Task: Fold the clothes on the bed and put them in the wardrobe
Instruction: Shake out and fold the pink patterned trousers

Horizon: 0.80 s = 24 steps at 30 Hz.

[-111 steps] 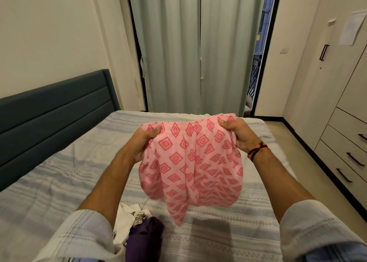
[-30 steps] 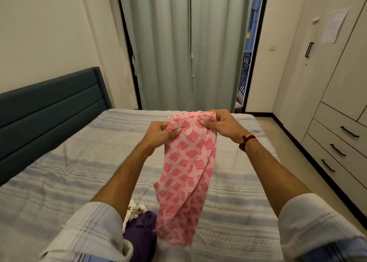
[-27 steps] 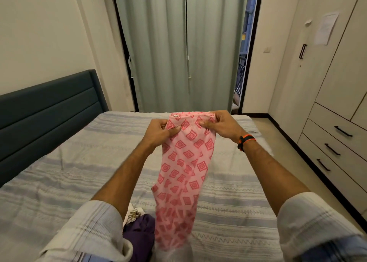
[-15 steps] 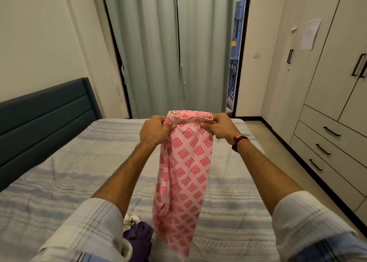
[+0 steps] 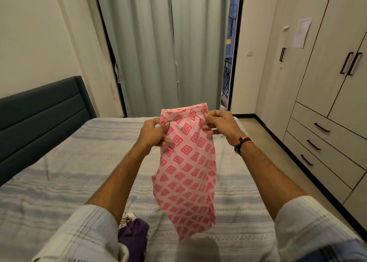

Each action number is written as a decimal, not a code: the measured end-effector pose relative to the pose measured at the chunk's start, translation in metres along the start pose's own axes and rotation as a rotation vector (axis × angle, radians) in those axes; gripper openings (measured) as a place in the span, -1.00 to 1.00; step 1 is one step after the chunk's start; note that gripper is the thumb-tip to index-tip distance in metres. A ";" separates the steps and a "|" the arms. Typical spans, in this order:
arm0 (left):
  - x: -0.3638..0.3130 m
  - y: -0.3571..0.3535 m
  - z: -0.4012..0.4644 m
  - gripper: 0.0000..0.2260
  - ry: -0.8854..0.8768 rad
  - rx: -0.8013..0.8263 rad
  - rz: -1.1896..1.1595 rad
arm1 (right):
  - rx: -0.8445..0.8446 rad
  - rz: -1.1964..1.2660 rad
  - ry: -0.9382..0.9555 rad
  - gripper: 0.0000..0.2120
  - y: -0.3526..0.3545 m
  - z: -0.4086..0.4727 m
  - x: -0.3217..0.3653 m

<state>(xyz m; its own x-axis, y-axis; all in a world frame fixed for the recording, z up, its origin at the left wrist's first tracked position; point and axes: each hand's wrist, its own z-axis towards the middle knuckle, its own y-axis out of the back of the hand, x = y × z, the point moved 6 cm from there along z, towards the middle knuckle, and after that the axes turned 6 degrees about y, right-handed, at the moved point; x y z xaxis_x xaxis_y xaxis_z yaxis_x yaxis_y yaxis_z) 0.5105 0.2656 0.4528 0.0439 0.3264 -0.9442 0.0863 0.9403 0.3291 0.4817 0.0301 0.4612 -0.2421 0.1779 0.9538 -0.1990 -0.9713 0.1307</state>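
1. Bedroom, seen from the head view: striped bed [image 5: 65, 174] spread out below both hands, pale curtains [image 5: 170, 49] straight beyond them, wardrobe [image 5: 327, 94] with closed doors and drawers off to the right of the right hand.
2. Pink diamond-print garment [image 5: 185, 168] held up in the air between the hands, already narrowed lengthwise, hanging down toward the bed with its lower end blurred and loose.
3. Left hand [image 5: 154, 133] curled round the left top corner, thumb pinching the cloth from the front.
4. Right hand [image 5: 219, 123] pinching the right top corner, fingers bent over the upper hem, orange-and-dark wristband [image 5: 243, 142] just behind it.
5. Hands close together, only the width of the folded strip apart.
6. Step in hand, as judged: squaring the lengthwise fold before halving it.
7. To do it well: keep both pinches level, so the top hem stays straight and the layers do not slip.
8. Give a light shake to let the hanging end drop flat and untwisted.
9. Lower the tail onto the bare striped bed beneath the hands, then bring the top edge down over it.
10. Press the crease flat with open palms before lifting.
11. Steer clear of the purple and white clothes [image 5: 133, 230] lying near the left forearm, still unfolded.
12. Only after that, carry rightward to the wardrobe; doors look closed, so one hand likely needed free.
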 end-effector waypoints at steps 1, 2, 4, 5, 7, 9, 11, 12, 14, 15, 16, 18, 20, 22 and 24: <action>0.000 -0.003 -0.001 -0.80 -0.007 0.014 -0.005 | -0.007 0.001 0.000 -0.69 0.003 -0.001 -0.001; 0.001 -0.004 -0.003 -0.78 -0.015 0.021 -0.007 | -0.013 0.007 0.000 -0.68 0.004 -0.003 -0.002; 0.004 -0.007 -0.004 -0.75 -0.028 0.031 0.000 | -0.020 0.004 0.001 -0.68 0.008 -0.006 -0.004; 0.006 -0.009 -0.004 -0.74 -0.032 0.035 0.004 | -0.024 -0.003 -0.001 -0.69 0.010 -0.007 -0.007; 0.010 -0.012 0.000 -0.73 -0.039 0.044 0.006 | -0.032 -0.018 -0.006 -0.71 0.014 -0.007 -0.013; 0.015 -0.016 0.004 -0.72 -0.032 0.044 0.025 | -0.030 -0.037 -0.012 -0.74 0.016 -0.006 -0.020; 0.021 -0.021 0.014 -0.71 -0.013 0.037 0.058 | -0.024 -0.064 -0.035 -0.75 0.017 -0.003 -0.028; 0.026 -0.024 0.020 -0.71 0.001 0.031 0.076 | -0.022 -0.075 -0.058 -0.75 0.016 0.000 -0.035; 0.034 -0.030 0.031 -0.71 0.027 0.022 0.105 | -0.017 -0.081 -0.113 -0.75 0.014 0.004 -0.048; 0.041 -0.034 0.038 -0.71 0.052 0.026 0.112 | -0.008 -0.079 -0.154 -0.75 0.012 0.007 -0.057; 0.049 -0.038 0.045 -0.72 0.084 0.035 0.113 | 0.008 -0.077 -0.198 -0.75 0.010 0.010 -0.067; 0.069 -0.048 0.062 -0.74 0.175 0.071 0.087 | 0.045 -0.093 -0.285 -0.73 0.004 0.019 -0.091; 0.089 -0.058 0.076 -0.76 0.257 0.101 0.045 | 0.075 -0.121 -0.350 -0.67 -0.002 0.030 -0.117; 0.104 -0.066 0.093 -0.76 0.310 0.116 0.016 | 0.081 -0.132 -0.386 -0.61 -0.005 0.045 -0.138; 0.111 -0.072 0.108 -0.76 0.324 0.129 0.013 | 0.081 -0.134 -0.393 -0.62 -0.006 0.060 -0.151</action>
<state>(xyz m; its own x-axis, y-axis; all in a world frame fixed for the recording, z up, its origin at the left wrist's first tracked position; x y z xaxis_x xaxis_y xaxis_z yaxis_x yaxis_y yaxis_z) 0.6163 0.2243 0.3258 -0.2702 0.3712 -0.8884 0.2134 0.9228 0.3206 0.5769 -0.0004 0.3326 0.1650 0.2446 0.9555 -0.1254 -0.9557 0.2663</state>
